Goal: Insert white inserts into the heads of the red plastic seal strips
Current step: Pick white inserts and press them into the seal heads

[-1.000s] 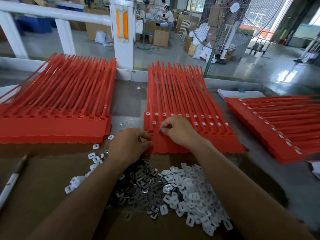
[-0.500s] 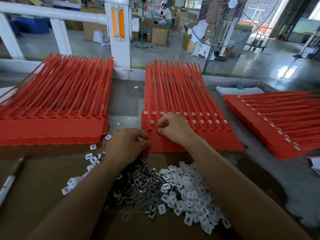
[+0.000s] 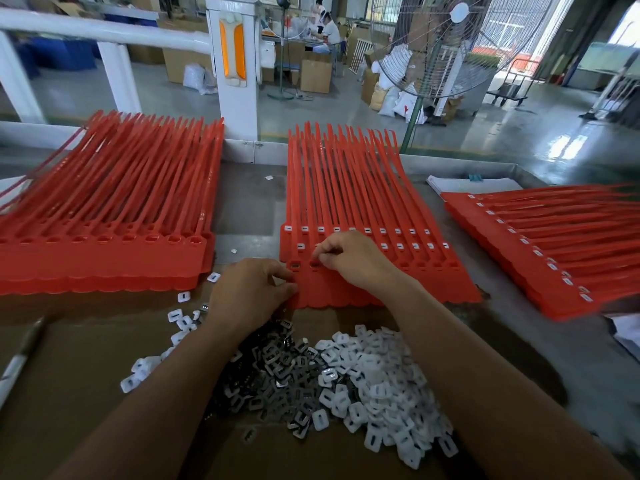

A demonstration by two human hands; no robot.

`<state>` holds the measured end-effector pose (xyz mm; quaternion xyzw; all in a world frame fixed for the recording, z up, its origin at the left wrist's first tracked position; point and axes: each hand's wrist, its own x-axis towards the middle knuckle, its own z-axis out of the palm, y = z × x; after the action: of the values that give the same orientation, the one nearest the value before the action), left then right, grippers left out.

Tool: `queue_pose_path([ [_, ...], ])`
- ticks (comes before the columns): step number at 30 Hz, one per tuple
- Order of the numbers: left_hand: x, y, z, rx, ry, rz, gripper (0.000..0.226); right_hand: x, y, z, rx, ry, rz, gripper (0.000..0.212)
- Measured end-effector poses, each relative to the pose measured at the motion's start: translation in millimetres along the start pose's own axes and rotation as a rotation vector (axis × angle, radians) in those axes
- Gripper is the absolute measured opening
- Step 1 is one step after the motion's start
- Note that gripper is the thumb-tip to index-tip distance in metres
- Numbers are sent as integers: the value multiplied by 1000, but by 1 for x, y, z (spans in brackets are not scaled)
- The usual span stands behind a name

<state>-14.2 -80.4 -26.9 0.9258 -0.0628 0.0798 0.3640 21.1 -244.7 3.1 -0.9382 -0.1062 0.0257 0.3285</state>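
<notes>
A stack of red seal strips [image 3: 363,216] lies in the middle of the table, heads toward me, two back rows showing white inserts. My right hand [image 3: 349,258] hovers over the front row of heads, fingertips pinched together at the second head from the left; whatever they hold is too small to see. My left hand [image 3: 251,289] grips the near left corner of this stack, fingers curled at its edge. A heap of loose white inserts [image 3: 377,379] and dark metal clips [image 3: 277,372] lies on cardboard below my forearms.
A stack of red strips with bare heads [image 3: 104,237] lies at the left, and a stack with inserts fitted [image 3: 540,247] at the right. A pen [image 3: 20,355] lies at the far left on the cardboard [image 3: 69,393]. A standing fan [image 3: 436,46] rises behind the table.
My right hand has shifted slightly along the front row of heads, fingertips staying pinched. My left hand holds the same corner of the stack. The camera has tilted a little.
</notes>
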Motion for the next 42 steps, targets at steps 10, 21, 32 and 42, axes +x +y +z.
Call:
queue_pose_path([
  [10, 0, 0, 0, -6, -13, -17, 13, -56, -26, 4, -18, -279, -224, 19],
  [21, 0, 1, 1, 3, 14, -17, 12, -71, -28, 19, -106, -275, -299, 21],
  [32, 0, -3, 2, -7, 29, -10, 15, -74, -22, 19, 135, -67, -222, 8],
  [42, -1, -2, 0, -3, 26, -3, 16, -72, -18, 18, 148, 5, -171, 11],
])
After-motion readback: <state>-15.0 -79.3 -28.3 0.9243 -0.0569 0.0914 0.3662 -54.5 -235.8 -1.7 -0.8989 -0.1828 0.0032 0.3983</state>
